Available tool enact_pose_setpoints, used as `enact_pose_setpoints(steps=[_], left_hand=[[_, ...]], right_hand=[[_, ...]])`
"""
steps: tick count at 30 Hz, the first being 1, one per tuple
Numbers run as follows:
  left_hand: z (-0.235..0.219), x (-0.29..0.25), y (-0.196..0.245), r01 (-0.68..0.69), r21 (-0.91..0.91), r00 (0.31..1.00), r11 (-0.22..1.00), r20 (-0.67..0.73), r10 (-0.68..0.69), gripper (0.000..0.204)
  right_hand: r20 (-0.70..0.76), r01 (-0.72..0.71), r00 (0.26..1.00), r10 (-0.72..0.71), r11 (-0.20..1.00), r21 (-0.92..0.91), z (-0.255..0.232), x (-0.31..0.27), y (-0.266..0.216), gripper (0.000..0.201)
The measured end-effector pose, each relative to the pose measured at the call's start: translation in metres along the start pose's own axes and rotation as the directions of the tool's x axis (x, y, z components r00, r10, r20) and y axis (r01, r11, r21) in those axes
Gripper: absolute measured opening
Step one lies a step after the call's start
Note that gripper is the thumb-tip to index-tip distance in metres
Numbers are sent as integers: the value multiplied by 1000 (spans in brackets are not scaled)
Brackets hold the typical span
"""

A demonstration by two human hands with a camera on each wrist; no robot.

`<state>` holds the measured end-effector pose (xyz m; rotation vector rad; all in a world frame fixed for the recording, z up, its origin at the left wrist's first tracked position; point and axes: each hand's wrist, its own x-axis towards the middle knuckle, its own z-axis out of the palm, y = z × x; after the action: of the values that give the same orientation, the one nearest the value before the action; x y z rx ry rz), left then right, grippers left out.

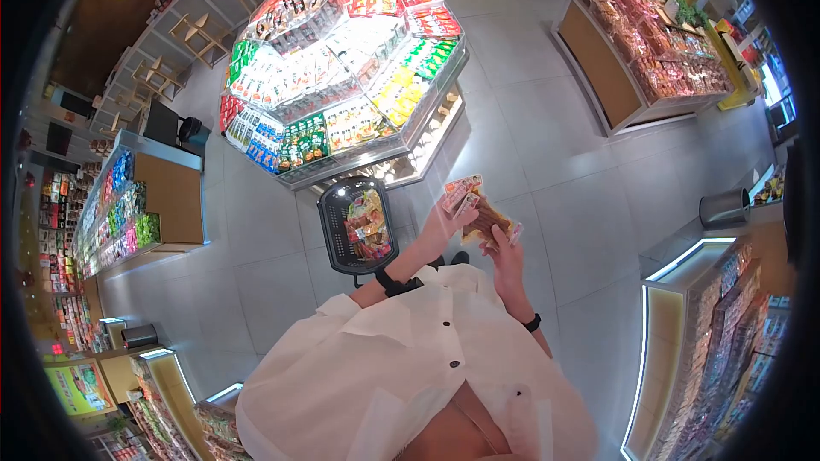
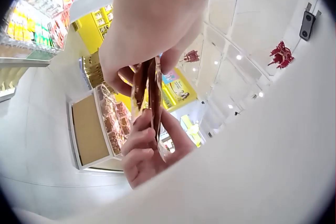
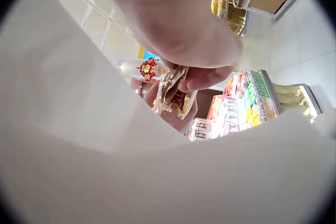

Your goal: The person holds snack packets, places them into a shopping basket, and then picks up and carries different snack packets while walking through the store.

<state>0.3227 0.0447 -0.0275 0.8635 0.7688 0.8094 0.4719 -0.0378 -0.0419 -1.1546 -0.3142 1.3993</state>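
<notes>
In front of my body, my left hand (image 1: 445, 217) grips clear snack packs with brown contents (image 1: 488, 219) and pink-and-white labels (image 1: 462, 189). From the other side my right hand (image 1: 506, 255) pinches the lower end of the packs. The left wrist view shows two flat brown packs (image 2: 153, 90) side by side, held between the left hand above and the right hand's curled fingers below. In the right wrist view, crinkled clear wrapping (image 3: 171, 86) shows under the right thumb. Left of the hands stands a black shopping basket (image 1: 323, 230) holding several colourful packs (image 1: 367, 226).
A lit octagonal display stand (image 1: 342, 158) with tiers of bagged snacks stands just ahead. Another snack stand (image 1: 598, 77) is at the far right, and a lit shelf (image 1: 675, 316) at the near right. Further left is a low stand (image 1: 171, 192). Grey tiled floor (image 1: 589, 196) lies between them.
</notes>
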Motion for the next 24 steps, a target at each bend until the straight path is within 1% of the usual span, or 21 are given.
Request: enact_pose_setpoints(steps=[1,2,3,4,5,6,7,9,10,12,13,14,15,16,17,18,19,20,22,23,24], left_hand=[[0,5,3,-74,94,997,993,6,74,46],[-2,12,7,-74,93,997,993,-2,75,46],[-6,20,12,-48,76,998,996,-34,50,46],[-9,28,17,-23,54,998,998,-65,27,45],[-15,36,21,-25,47,997,999,-72,28,45],[-22,45,25,-14,-4,995,1000,-103,14,43],[-27,56,26,-5,-56,991,998,-131,-2,41],[-37,85,24,-20,-77,991,997,-136,10,41],[-42,101,27,-29,-90,990,996,-139,16,42],[-47,130,38,-27,-85,993,996,-119,17,40],[-48,143,46,-16,-44,996,999,-86,13,37],[-49,159,56,-17,-1,999,1000,-50,17,35],[-48,176,63,49,-39,998,998,-36,-50,25],[-48,195,68,29,-51,999,998,-38,-31,25],[-49,215,69,35,3,998,999,-45,-35,24],[-48,233,74,47,58,998,997,-55,-44,24],[-46,250,79,14,14,997,1000,-74,-13,29],[-47,271,82,14,11,997,1000,-77,-13,29],[-48,310,95,64,165,952,984,-305,-11,45],[-45,320,107,101,88,968,991,-238,-78,53],[-45,331,110,107,93,970,990,-227,-84,53]], right_hand=[[2,-10,1000,10,1000,-5,-1,5,0,25],[19,-17,1000,18,997,-73,-1,13,2,24],[36,-20,999,25,990,-141,0,22,2,23],[41,-22,999,29,989,-147,0,31,-2,23],[133,7,991,29,965,-261,0,41,-6,24],[223,47,974,39,929,-367,0,52,-9,26],[224,46,974,43,925,-376,-7,65,-6,26],[271,150,962,15,803,-576,-20,101,1,28],[271,153,963,11,800,-580,-3,111,-17,28],[222,289,957,-189,723,-628,29,121,-51,27],[220,278,959,-177,721,-635,32,130,-59,27],[250,196,967,-53,779,-595,34,145,-72,27],[289,113,955,66,820,-561,39,163,-86,28],[300,127,952,63,809,-574,41,181,-91,28],[292,77,947,135,786,-613,36,199,-88,29],[276,23,938,209,759,-651,44,214,-96,32],[299,51,939,168,792,-608,52,227,-102,30],[299,51,939,171,790,-611,60,242,-109,30],[264,83,962,77,834,-546,77,266,-120,29],[250,67,965,85,838,-542,81,272,-119,29],[237,130,972,-3,844,-520,86,283,-121,29]])
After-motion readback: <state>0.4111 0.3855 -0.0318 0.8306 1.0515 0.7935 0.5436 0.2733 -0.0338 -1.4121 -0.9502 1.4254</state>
